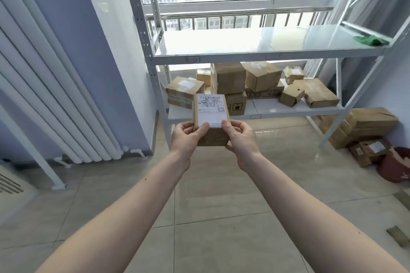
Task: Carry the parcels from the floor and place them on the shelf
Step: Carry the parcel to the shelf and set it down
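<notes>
Two hands hold one small cardboard parcel (210, 117) out in front of the person, at arm's length and clear of the floor; the left hand (185, 137) grips its near left corner, thumb on the white label and fingers wrapped beneath; the right hand (238, 135) grips the near right corner in the same fashion; both are clamped on the box, with a short gap between the thumbs. The parcel sits tilted, label face up, in line with the white metal shelf (255, 55) ahead but not yet over any tier. The lower tier (266, 111) already carries a crowd of brown boxes (230, 77), stacked and leaning against each other; the tier above it is bare apart from a green cloth (369, 40) at its right end. Further parcels on the floor (363, 126) lie by the shelf's right leg, beside a dark red object (395, 166) I cannot identify. Judgement: the carrying step is in hand, placement not begun. The next move calls for closing the remaining distance to the shelf, levelling the box, and choosing a spot; the upper tier offers flat room, whereas the lower one would require fitting into the front left gap without disturbing the leaning stack.
</notes>
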`<state>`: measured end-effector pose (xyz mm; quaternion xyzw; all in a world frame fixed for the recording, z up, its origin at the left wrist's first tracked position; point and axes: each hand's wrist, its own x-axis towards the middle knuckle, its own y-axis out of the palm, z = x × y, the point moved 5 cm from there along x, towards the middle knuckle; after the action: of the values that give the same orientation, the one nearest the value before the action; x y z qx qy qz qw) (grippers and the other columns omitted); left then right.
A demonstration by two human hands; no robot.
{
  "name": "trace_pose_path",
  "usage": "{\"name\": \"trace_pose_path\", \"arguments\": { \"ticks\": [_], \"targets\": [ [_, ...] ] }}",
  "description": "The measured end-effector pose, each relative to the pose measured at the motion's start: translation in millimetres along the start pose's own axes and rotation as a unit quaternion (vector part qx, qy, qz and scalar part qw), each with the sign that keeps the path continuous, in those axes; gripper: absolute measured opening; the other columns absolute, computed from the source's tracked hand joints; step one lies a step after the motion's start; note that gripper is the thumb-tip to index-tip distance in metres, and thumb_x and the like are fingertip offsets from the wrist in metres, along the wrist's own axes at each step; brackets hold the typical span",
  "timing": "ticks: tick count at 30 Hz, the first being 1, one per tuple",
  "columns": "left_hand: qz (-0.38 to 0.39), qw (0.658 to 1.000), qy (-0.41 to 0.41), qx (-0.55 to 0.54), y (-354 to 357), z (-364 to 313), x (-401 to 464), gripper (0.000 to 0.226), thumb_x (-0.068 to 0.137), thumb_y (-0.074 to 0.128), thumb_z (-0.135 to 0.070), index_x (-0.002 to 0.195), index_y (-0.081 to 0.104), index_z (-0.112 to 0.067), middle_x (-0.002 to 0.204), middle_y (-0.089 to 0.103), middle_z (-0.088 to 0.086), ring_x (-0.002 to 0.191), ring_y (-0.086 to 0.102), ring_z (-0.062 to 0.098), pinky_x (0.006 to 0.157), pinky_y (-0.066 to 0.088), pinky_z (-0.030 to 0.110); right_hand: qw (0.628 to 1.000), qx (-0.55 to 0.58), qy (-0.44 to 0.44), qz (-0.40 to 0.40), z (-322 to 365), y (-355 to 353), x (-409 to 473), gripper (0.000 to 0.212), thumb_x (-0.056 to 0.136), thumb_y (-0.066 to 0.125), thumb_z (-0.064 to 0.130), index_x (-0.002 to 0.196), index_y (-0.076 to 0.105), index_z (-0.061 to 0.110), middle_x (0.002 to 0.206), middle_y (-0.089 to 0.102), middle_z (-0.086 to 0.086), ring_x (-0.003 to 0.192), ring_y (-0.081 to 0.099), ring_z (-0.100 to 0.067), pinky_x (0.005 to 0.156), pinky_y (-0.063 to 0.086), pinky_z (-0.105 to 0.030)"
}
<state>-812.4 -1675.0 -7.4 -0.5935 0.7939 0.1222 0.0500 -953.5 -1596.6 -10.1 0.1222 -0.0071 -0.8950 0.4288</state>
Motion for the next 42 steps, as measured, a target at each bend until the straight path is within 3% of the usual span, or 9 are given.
{"name": "trace_pose_path", "arguments": {
  "ticks": [7, 13, 17, 21, 26, 31, 35, 38, 42],
  "targets": [
    [0.001, 1.0, -0.005, -0.01, 13, -21, 108, 0.062, 0.075, 0.084, -0.028, 0.123, 0.05, -0.008, 0.122, 0.066, 0.013, 0.109, 0.067, 0.028, 0.099, 0.053, 0.046, 1.0, -0.008, -0.002, -0.015, 20, 30, 103, 0.059, 0.082, 0.074, 0.046, 0.128, 0.057, 0.013, 0.124, 0.068, -0.004, 0.114, 0.065, -0.018, 0.103, 0.051, -0.045],
    [-0.005, 1.0, 0.012, -0.009, 35, -50, 212, 0.076, 0.067, 0.086, -0.034, 0.127, 0.05, -0.005, 0.121, 0.066, 0.014, 0.112, 0.065, 0.029, 0.103, 0.05, 0.047, 1.0, -0.017, -0.024, 0.003, 48, 54, 207, 0.054, 0.085, 0.073, 0.045, 0.125, 0.061, 0.011, 0.119, 0.07, -0.005, 0.111, 0.066, -0.02, 0.102, 0.052, -0.046],
    [-0.017, 1.0, 0.009, -0.015, 51, -67, 271, 0.064, 0.075, 0.083, -0.03, 0.125, 0.05, -0.006, 0.12, 0.066, 0.015, 0.112, 0.064, 0.029, 0.102, 0.05, 0.044, 0.999, -0.031, -0.036, 0.011, 71, 66, 275, 0.048, 0.083, 0.075, 0.042, 0.118, 0.064, 0.011, 0.114, 0.072, -0.008, 0.108, 0.068, -0.023, 0.099, 0.054, -0.049],
    [-0.026, 0.999, 0.009, -0.02, 61, -83, 326, 0.058, 0.079, 0.08, -0.028, 0.123, 0.05, -0.006, 0.12, 0.065, 0.016, 0.11, 0.064, 0.03, 0.082, 0.055, 0.035, 0.997, -0.046, -0.042, 0.04, 90, 84, 332, 0.021, 0.087, 0.072, 0.037, 0.098, 0.066, 0.021, 0.112, 0.072, -0.009, 0.106, 0.069, -0.024, 0.099, 0.054, -0.046],
    [-0.033, 0.999, 0.006, -0.003, 65, -97, 394, 0.049, 0.081, 0.078, -0.03, 0.117, 0.051, -0.01, 0.116, 0.064, 0.014, 0.11, 0.061, 0.03, 0.101, 0.051, 0.044, 0.997, -0.056, -0.037, 0.039, 99, 108, 393, 0.042, 0.09, 0.07, 0.035, 0.121, 0.063, 0.009, 0.118, 0.069, -0.008, 0.096, 0.063, -0.015, 0.085, 0.05, -0.03],
    [-0.036, 0.999, 0.02, -0.006, 64, -115, 467, 0.069, 0.07, 0.084, -0.039, 0.122, 0.055, -0.005, 0.115, 0.068, 0.013, 0.108, 0.065, 0.029, 0.102, 0.051, 0.046, 0.997, -0.055, -0.04, 0.036, 111, 139, 460, 0.019, 0.087, 0.072, 0.035, 0.097, 0.065, 0.021, 0.108, 0.071, -0.003, 0.105, 0.067, -0.021, 0.1, 0.053, -0.044],
    [-0.02, 0.999, 0.026, -0.001, 60, -132, 525, 0.071, 0.069, 0.084, -0.039, 0.124, 0.055, -0.003, 0.114, 0.068, 0.011, 0.111, 0.065, 0.03, 0.101, 0.051, 0.044, 0.997, -0.05, -0.045, 0.025, 122, 167, 508, 0.049, 0.081, 0.074, 0.043, 0.116, 0.065, 0.01, 0.114, 0.072, -0.008, 0.107, 0.069, -0.023, 0.099, 0.054, -0.047],
    [0.004, 1.0, 0.021, 0.008, 59, -141, 564, 0.066, 0.077, 0.08, -0.037, 0.127, 0.051, -0.004, 0.118, 0.066, 0.015, 0.108, 0.065, 0.029, 0.095, 0.055, 0.044, 0.998, -0.045, -0.047, 0.022, 125, 183, 539, 0.035, 0.089, 0.07, 0.035, 0.114, 0.064, 0.011, 0.112, 0.071, -0.009, 0.105, 0.069, -0.024, 0.098, 0.055, -0.045],
    [0.009, 1.0, 0.011, 0.022, 56, -142, 605, 0.061, 0.082, 0.076, -0.036, 0.127, 0.05, -0.005, 0.118, 0.065, 0.013, 0.099, 0.064, 0.022, 0.074, 0.055, 0.031, 0.998, -0.058, -0.04, 0.004, 123, 200, 574, 0.042, 0.089, 0.069, 0.036, 0.119, 0.065, 0.007, 0.113, 0.072, -0.009, 0.104, 0.069, -0.024, 0.095, 0.057, -0.045]
  ]
}}
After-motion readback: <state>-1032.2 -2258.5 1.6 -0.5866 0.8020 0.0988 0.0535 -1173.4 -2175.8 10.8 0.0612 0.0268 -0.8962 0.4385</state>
